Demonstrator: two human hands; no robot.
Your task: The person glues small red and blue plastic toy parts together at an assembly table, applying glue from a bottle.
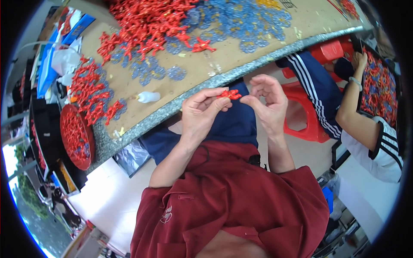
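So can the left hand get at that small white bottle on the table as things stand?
Probably yes. The white bottle lies on open tabletop just beyond the left hand, with nothing between them, but that hand's fingers are pinching a small red piece together with the right hand.

Both hands sit just off the near edge of the table (241, 71), the left hand (200, 114) and right hand (269, 103) side by side with a small branched piece (229, 94) between their fingertips. On the table, beyond the hands, a big heap of branched pieces (146, 21) lies beside flat round pieces (241, 21). A little bottle (148, 96) lies left of the hands, near the edge. Further left, a round tray (77, 136) overhangs the table's end. To the right, another person's arm (355, 107) reaches to a board (378, 86).
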